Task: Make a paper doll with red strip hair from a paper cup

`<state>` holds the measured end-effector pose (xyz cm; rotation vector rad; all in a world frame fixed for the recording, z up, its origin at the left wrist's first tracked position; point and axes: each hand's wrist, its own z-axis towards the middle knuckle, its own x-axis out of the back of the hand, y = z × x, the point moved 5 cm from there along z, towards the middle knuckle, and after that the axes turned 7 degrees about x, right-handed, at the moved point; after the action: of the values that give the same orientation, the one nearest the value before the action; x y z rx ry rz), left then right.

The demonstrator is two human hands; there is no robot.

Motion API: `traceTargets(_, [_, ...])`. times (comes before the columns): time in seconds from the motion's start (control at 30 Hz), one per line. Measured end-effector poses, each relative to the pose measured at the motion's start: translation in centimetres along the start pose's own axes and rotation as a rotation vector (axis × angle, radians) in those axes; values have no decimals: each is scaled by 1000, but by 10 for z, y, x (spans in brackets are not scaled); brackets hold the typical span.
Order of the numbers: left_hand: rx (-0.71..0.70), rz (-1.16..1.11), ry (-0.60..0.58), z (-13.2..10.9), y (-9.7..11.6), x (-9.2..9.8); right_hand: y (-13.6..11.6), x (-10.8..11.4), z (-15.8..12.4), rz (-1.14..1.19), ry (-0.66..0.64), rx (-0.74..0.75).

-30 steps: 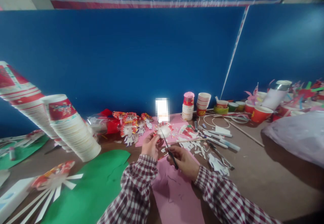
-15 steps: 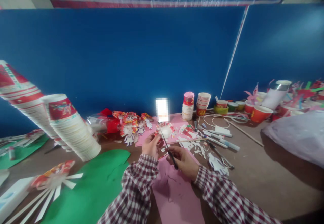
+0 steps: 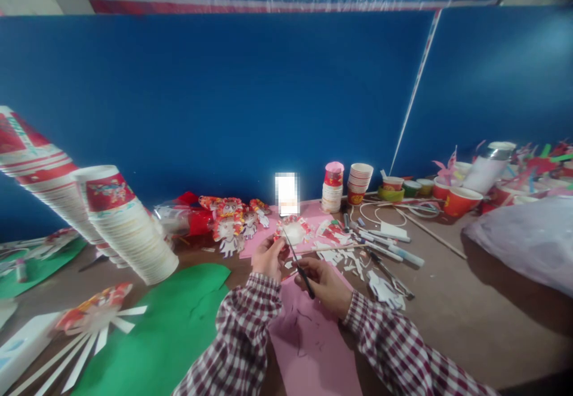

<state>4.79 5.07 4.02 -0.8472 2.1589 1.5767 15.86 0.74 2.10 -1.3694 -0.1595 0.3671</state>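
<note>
Pinching with the left hand (image 3: 267, 257), at the centre of the frame, the near edge of a red-and-white paper cutout (image 3: 294, 233); gripping in the right hand (image 3: 326, 285), lower and to the right, dark-handled scissors (image 3: 305, 279), with fingers curled about the handles and blades slanting up across the cutout. Hard to tell whether biting into the paper or only passing in front of it. Risk, by judgement, of a nick to the left fingertips, from blades so near the pinch; likewise of a stray snip into the pale middle, from a twist of thin paper under a grip at one edge only. Possible, too, to drag the white scraps (image 3: 356, 263), right of centre, with a loose checked sleeve (image 3: 244, 318), or to topple the tall stack of paper cups (image 3: 129, 235) at the left of the frame with a knock, given its lean in this view. As for materials: round, pale centre and ragged printed rim on the cutout; flat, matte pink sheet (image 3: 313, 336) at bottom centre; green sheet (image 3: 174, 318) with a curved outline at lower left; close-ribbed rims along the cups; dull brown table (image 3: 441, 300).
</note>
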Motion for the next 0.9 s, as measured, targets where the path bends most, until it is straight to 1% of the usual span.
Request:
traceTargets(0.47, [36, -9, -19, 1, -2, 0, 0, 1, 1, -32, -1, 44])
traceTargets(0.73, [19, -10, 21, 0, 0, 0, 0, 1, -1, -21, 17, 4])
traceTargets(0.9, [23, -3, 12, -1, -1, -1, -2, 0, -2, -13, 36, -14])
